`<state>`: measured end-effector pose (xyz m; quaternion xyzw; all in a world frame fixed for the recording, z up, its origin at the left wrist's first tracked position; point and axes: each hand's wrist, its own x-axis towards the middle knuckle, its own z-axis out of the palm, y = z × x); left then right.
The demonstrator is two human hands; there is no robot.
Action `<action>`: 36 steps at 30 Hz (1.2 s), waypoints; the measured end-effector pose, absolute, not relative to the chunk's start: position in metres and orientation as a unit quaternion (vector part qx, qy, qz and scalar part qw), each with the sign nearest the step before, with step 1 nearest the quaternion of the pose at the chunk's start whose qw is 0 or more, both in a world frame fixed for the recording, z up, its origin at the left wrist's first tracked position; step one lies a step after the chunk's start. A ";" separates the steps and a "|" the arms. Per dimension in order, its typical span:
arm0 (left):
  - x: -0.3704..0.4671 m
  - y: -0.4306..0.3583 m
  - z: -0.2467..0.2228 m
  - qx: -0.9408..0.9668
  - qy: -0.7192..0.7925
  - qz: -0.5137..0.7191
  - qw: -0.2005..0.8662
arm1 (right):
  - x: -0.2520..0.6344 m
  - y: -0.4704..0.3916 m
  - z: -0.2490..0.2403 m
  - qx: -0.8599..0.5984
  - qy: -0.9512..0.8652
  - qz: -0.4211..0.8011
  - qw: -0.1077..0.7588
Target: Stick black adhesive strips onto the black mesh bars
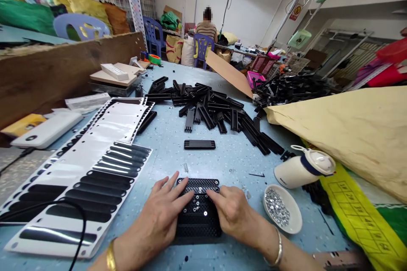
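A stack of black textured strips [199, 230] lies on the blue table, with several small silver rings scattered on its top. My left hand [162, 209] rests at the stack's left side, fingers spread, its fingertips touching the strips. On the right side, my right hand [233, 209] has its index finger stretched onto the strips near a ring, while its other fingers are curled and partly hidden. A white bowl [297, 220] of small silver pieces stands to the right of my right hand. One black ridged piece [199, 145] lies beyond the stack.
Black ridged pieces [206, 106] form a heap farther back. Sheets with black strips [114, 127] lie at the left, crossed by a black cable. A white bottle [302, 169] lies behind the bowl. A person [206, 29] sits in the background near blue chairs.
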<state>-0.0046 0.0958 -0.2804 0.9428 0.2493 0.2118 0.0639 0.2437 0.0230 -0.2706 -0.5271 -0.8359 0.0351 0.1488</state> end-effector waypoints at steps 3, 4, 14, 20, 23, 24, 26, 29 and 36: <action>0.011 0.090 -0.282 0.946 0.257 0.183 0.069 | 0.237 0.018 -0.268 -0.517 -0.848 0.042 0.111; 0.015 0.091 -0.283 0.946 0.263 0.175 0.071 | 0.236 0.017 -0.268 -0.516 -0.849 0.042 0.100; 0.004 0.107 -0.293 0.946 0.286 0.147 0.033 | 0.249 0.022 -0.279 -0.536 -0.836 -0.020 0.112; -0.015 0.106 -0.301 0.945 0.275 0.170 0.053 | 0.251 0.017 -0.282 -0.539 -0.822 -0.001 0.181; -0.016 0.104 -0.303 0.941 0.286 0.173 0.051 | 0.248 0.013 -0.279 -0.518 -0.844 0.003 0.139; -0.016 0.103 -0.304 0.940 0.289 0.174 0.049 | 0.247 0.012 -0.279 -0.514 -0.849 0.001 0.124; -0.017 0.102 -0.305 0.938 0.294 0.178 0.043 | 0.247 0.013 -0.278 -0.515 -0.851 -0.008 0.100; -0.018 0.102 -0.307 0.937 0.292 0.189 0.025 | 0.249 0.015 -0.279 -0.527 -0.846 -0.020 0.078; -0.024 0.107 -0.304 0.940 0.281 0.191 -0.011 | 0.261 0.009 -0.278 -0.552 -0.831 -0.024 0.066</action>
